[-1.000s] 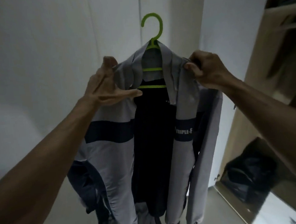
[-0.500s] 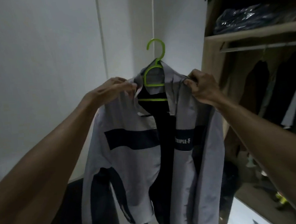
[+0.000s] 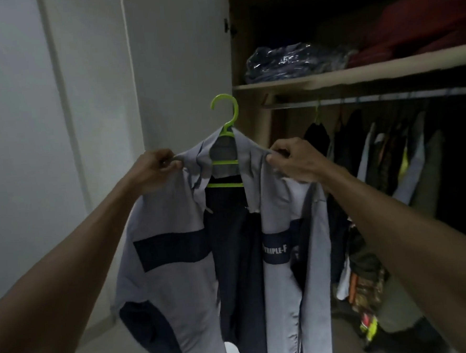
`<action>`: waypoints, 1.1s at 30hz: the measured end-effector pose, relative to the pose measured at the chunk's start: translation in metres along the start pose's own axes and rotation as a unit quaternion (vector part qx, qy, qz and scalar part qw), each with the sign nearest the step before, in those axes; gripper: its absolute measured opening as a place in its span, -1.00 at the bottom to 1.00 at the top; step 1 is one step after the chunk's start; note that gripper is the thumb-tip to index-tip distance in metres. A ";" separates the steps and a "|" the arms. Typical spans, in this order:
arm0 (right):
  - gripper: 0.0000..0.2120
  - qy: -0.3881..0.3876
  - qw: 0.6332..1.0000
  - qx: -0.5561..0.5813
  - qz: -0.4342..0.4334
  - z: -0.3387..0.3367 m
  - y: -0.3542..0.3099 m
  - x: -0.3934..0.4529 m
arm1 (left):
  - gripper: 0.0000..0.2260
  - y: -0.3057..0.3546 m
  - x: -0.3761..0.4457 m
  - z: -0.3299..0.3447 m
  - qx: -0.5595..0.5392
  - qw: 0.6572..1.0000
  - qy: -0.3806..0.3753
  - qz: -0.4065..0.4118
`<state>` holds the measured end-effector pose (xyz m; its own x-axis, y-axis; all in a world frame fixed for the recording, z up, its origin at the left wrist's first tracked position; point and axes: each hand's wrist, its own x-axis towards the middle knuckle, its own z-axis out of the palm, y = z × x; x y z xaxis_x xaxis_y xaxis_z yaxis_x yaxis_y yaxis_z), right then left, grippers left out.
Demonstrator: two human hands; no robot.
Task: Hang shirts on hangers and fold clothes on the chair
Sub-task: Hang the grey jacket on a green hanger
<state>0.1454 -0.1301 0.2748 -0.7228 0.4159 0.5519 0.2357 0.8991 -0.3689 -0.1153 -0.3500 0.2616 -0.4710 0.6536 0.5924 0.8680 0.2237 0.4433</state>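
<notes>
Gripping shirt [image 3: 176,256] shoulders, left hand [image 3: 155,168] and right hand [image 3: 291,159] fingers pinching fabric; already sitting on green hanger [image 3: 225,138]. Not yet hanging on wardrobe rail [image 3: 371,98]; folding likely pending.

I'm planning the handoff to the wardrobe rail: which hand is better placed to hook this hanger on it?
Probably the right hand: it grips the shirt shoulder nearest the rail, beside the green hanger. The left hand is farther away.
</notes>
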 end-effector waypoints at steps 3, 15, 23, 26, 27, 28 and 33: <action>-0.76 -0.004 1.000 0.006 0.018 -0.008 0.020 -0.005 | -0.71 0.005 0.021 0.025 -0.108 0.992 -0.064 0.014; -0.63 0.077 0.986 -0.109 0.097 0.002 0.098 0.046 | -0.57 -0.016 0.145 0.155 -0.167 0.982 -0.042 0.083; -0.68 -0.087 0.971 0.094 0.200 0.018 0.125 0.126 | -0.64 -0.064 0.259 0.229 -0.195 0.971 -0.073 0.120; -0.83 -0.027 0.974 0.106 0.199 0.033 0.136 0.162 | -0.64 -0.080 0.307 0.261 -0.215 0.963 -0.084 0.142; -0.87 0.003 0.974 0.112 0.199 0.036 0.137 0.170 | -0.60 -0.083 0.320 0.271 -0.222 0.960 -0.081 0.150; -0.87 0.032 0.971 0.124 0.205 0.041 0.141 0.185 | -0.59 -0.089 0.341 0.284 -0.230 0.958 -0.080 0.155; -0.70 0.101 0.955 0.162 0.227 0.052 0.147 0.228 | -0.69 -0.085 0.400 0.319 -0.206 0.957 -0.075 0.187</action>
<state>-0.0187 0.0898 0.3078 -0.4452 0.8006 0.4011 0.2582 0.5437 -0.7986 -0.3273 0.1226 0.2461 -0.0838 0.7361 0.6717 0.8211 -0.3309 0.4651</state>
